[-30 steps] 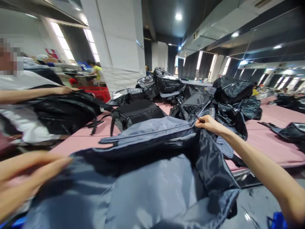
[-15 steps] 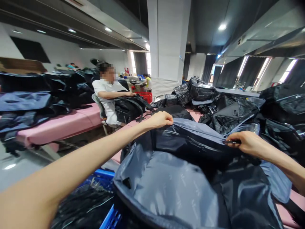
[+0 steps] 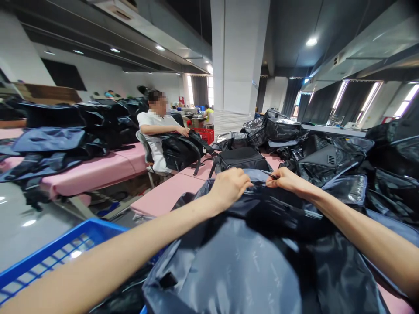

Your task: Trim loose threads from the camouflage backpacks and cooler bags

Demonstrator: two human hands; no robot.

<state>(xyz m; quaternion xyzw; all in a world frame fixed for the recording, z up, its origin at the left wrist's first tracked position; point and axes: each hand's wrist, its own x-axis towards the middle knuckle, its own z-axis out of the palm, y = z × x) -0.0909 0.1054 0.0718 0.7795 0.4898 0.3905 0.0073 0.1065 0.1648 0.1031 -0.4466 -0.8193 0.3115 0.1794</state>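
Observation:
An open black backpack (image 3: 255,261) with a shiny grey-blue lining lies in front of me, its inside facing up. My left hand (image 3: 231,185) is closed, pinching the bag's far edge. Close to it on the right, my right hand (image 3: 284,179) is also closed. A slim dark pointed tool (image 3: 270,174) sticks out from its fingers toward the left hand; its exact kind is too small to tell. The right fingertips are against the same edge of the backpack, and the fabric between both hands is partly hidden.
A blue plastic crate (image 3: 65,244) stands at the lower left. Beyond the bag, a pink-covered table (image 3: 170,192) carries another black backpack (image 3: 242,159). Black bags (image 3: 330,161) are piled to the right. A seated co-worker (image 3: 157,131) handles a backpack ahead on the left.
My right hand has moved left, close to my left hand, with the pointed tool still in it. The left hand is slightly lower and right, and the bag's far edge is less stretched.

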